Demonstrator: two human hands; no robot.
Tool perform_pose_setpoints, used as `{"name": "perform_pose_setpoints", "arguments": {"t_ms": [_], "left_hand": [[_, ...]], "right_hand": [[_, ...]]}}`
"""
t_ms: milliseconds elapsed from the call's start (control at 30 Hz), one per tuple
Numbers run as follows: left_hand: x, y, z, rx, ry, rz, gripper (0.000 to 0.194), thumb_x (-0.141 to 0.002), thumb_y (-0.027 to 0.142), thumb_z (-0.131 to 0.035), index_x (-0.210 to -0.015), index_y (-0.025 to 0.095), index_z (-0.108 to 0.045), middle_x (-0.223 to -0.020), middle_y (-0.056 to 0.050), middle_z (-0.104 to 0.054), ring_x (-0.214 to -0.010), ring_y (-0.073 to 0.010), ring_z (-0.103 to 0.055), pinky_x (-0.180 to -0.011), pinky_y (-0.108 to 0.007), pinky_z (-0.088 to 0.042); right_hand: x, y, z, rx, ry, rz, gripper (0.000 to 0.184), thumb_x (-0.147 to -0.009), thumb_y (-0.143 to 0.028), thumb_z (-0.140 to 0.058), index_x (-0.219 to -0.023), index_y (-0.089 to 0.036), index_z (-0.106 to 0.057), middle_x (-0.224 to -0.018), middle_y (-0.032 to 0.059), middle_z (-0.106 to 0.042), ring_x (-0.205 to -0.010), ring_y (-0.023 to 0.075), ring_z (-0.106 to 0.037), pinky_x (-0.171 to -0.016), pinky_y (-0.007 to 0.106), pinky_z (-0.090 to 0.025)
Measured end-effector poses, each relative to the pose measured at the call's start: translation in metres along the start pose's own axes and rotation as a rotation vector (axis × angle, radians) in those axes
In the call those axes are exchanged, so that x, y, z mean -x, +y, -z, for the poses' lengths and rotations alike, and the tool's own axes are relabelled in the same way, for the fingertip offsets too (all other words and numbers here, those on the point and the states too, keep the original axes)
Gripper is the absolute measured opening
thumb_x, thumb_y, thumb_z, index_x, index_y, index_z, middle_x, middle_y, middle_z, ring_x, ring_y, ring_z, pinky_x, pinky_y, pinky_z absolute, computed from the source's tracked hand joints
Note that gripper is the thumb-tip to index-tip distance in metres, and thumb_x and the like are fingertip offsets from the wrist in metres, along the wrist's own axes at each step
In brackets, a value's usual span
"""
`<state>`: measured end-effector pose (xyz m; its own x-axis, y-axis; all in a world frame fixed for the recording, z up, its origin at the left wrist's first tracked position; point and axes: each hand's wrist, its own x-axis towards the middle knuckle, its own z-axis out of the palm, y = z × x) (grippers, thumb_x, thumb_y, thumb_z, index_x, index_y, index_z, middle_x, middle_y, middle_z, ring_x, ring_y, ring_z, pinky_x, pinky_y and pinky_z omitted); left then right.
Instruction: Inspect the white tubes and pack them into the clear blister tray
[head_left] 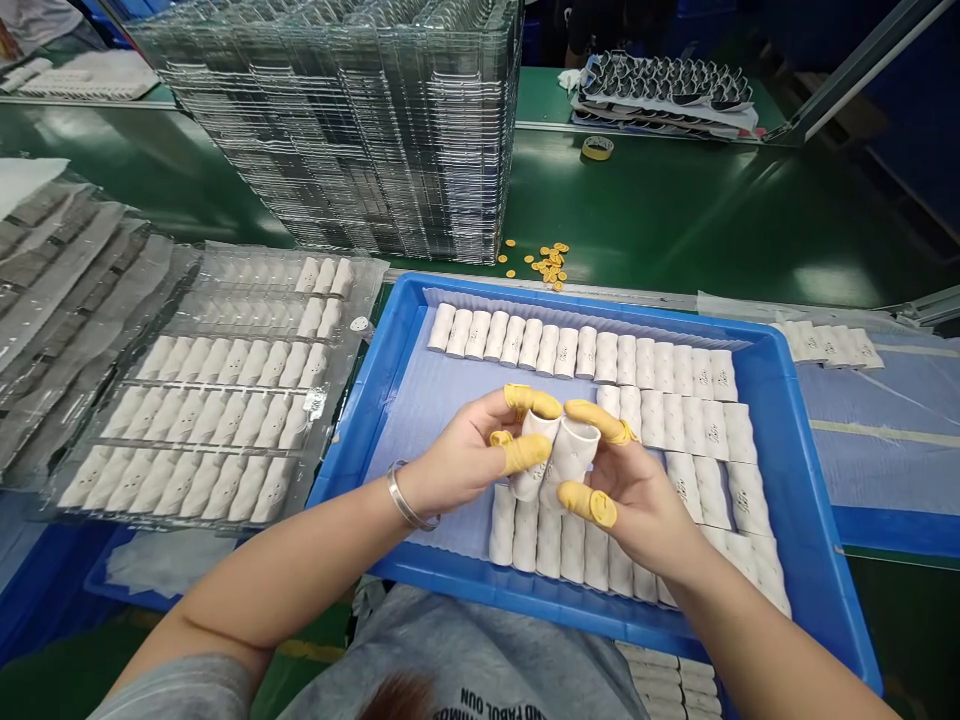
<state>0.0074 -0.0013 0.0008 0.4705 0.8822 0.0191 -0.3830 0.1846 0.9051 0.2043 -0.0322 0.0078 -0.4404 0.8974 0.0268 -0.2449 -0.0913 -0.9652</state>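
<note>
My left hand pinches a small white oval part between thumb and forefinger, both in yellow finger cots. My right hand pinches a second white part the same way, and the two parts touch side by side. Both hands hover over a blue tray lined with a pale sheet. Rows of the same white parts lie in the tray, along its far side, its right side and under my hands. A silver bangle sits on my left wrist.
A clear blister tray to the left holds rows of white parts. A tall stack of clear trays stands behind. Loose yellow finger cots and a tape roll lie on the green table. Dark parts sit far back.
</note>
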Motion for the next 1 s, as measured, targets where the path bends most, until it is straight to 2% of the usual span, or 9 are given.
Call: {"name": "perform_pose_setpoints", "arguments": {"t_ms": [100, 200, 300, 400, 633, 867, 1000], "left_hand": [[0.0022, -0.0005, 0.0013, -0.120, -0.012, -0.134, 0.039, -0.077, 0.027, -0.084, -0.113, 0.026, -0.069, -0.108, -0.003, -0.066, -0.088, -0.0128, -0.061, -0.073, -0.022, -0.052], [0.0062, 0.0002, 0.0016, -0.275, 0.012, -0.195, 0.049, -0.085, 0.023, -0.075, -0.132, 0.030, -0.063, -0.121, -0.005, -0.068, -0.099, -0.0171, -0.065, -0.078, -0.026, -0.054], [0.0076, 0.0013, 0.0012, -0.477, 0.012, -0.383, 0.044, -0.089, 0.017, -0.069, -0.132, 0.027, -0.065, -0.117, -0.007, -0.073, -0.103, -0.0197, -0.067, -0.089, -0.033, -0.054], [0.0061, 0.0022, 0.0004, -0.614, -0.004, -0.528, 0.035, -0.090, 0.016, -0.066, -0.125, 0.024, -0.070, -0.109, -0.008, -0.076, -0.098, -0.0207, -0.068, -0.087, -0.036, -0.056], [0.0069, 0.0022, -0.0001, -0.656, -0.021, -0.574, 0.035, -0.091, 0.013, -0.064, -0.124, 0.024, -0.070, -0.104, -0.008, -0.075, -0.096, -0.0202, -0.069, -0.084, -0.034, -0.056], [0.0051, 0.0015, -0.0003, -0.671, -0.020, -0.587, 0.032, -0.092, 0.016, -0.063, -0.122, 0.023, -0.070, -0.103, -0.009, -0.076, -0.095, -0.0203, -0.070, -0.084, -0.035, -0.057], [0.0043, 0.0031, -0.0011, -0.668, -0.041, -0.583, 0.032, -0.093, 0.014, -0.060, -0.123, 0.022, -0.069, -0.099, -0.008, -0.075, -0.094, -0.0193, -0.069, -0.085, -0.034, -0.056]], "right_hand": [[0.0014, 0.0009, 0.0004, 0.030, 0.035, 0.035, 0.055, -0.094, -0.018, -0.075, -0.140, -0.043, -0.056, -0.122, 0.0025, -0.058, -0.113, 0.0200, -0.058, -0.086, 0.028, -0.060], [0.0039, 0.0025, 0.0027, 0.148, 0.107, 0.131, 0.051, -0.095, -0.020, -0.073, -0.139, -0.041, -0.057, -0.124, 0.0040, -0.059, -0.119, 0.0246, -0.058, -0.098, 0.041, -0.057], [0.0054, 0.0040, 0.0056, 0.329, 0.148, 0.231, 0.037, -0.097, -0.021, -0.072, -0.130, -0.037, -0.063, -0.122, 0.0061, -0.061, -0.117, 0.0277, -0.058, -0.101, 0.048, -0.054], [0.0046, 0.0052, 0.0075, 0.454, 0.153, 0.323, 0.029, -0.097, -0.023, -0.071, -0.123, -0.035, -0.067, -0.116, 0.0070, -0.064, -0.111, 0.0296, -0.060, -0.099, 0.050, -0.053], [0.0026, 0.0067, 0.0077, 0.491, 0.119, 0.355, 0.033, -0.098, -0.020, -0.069, -0.125, -0.038, -0.066, -0.117, 0.0059, -0.063, -0.109, 0.0293, -0.061, -0.095, 0.048, -0.052], [0.0029, 0.0058, 0.0078, 0.499, 0.123, 0.337, 0.028, -0.099, -0.028, -0.070, -0.124, -0.038, -0.068, -0.121, 0.0075, -0.064, -0.109, 0.0303, -0.062, -0.097, 0.050, -0.052], [0.0023, 0.0063, 0.0088, 0.502, 0.116, 0.347, 0.028, -0.099, -0.027, -0.071, -0.124, -0.038, -0.067, -0.121, 0.0069, -0.064, -0.109, 0.0285, -0.062, -0.095, 0.046, -0.052]]}}
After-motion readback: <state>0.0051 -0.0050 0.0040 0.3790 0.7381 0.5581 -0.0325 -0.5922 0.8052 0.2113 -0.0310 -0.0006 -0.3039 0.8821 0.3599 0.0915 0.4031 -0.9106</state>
